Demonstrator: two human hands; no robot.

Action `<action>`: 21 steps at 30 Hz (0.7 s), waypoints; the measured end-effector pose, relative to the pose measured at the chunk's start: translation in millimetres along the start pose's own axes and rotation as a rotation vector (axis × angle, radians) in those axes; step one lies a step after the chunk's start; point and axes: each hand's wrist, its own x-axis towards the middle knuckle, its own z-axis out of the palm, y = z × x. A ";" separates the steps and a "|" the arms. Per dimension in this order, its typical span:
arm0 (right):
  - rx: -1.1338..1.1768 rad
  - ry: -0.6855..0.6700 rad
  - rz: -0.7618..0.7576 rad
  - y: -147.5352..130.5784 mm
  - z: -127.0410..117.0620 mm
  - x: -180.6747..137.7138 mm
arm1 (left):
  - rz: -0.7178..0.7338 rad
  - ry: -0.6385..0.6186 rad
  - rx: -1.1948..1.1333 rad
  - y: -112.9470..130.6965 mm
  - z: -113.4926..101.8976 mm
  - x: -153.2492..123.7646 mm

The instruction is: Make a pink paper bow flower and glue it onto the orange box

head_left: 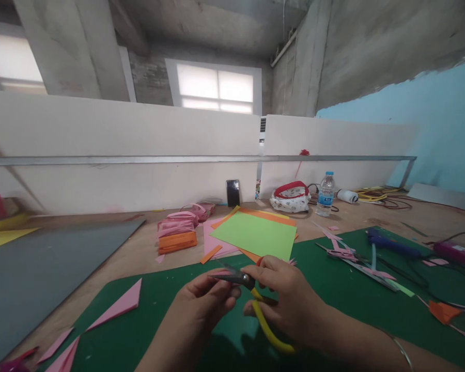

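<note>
My right hand [284,294] grips a pair of scissors [236,279] with dark blades and yellow handles. The blades are parted and point left, across the fingertips of my left hand [205,299]. Those fingers are pinched around a small pink piece, apparently paper, mostly hidden by the fingers and blades. Both hands are above a green cutting mat [163,299]. Folded pink paper [122,305] lies on the mat to the left. Beyond my hands, a light green sheet [258,232] rests on orange and pink sheets.
Pink bundles [176,226] and an orange bundle [177,241] lie behind the mat. A phone [233,193] leans on the partition, with a white pouch [290,200] and water bottle [325,196] further right. Paper scraps, a blue glue gun [391,244] and cords occupy the right side. A grey board [54,279] lies left.
</note>
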 end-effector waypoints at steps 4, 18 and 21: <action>-0.018 0.007 -0.017 2.1 1.8 0.4 | 0.003 -0.022 0.004 -0.6 -2.0 1.2; -0.081 0.065 -0.081 9.6 5.9 0.3 | -0.019 0.009 0.023 0.7 -0.6 -1.7; -0.098 0.073 -0.098 9.6 5.0 0.5 | -0.021 0.008 0.033 1.7 -0.1 -0.5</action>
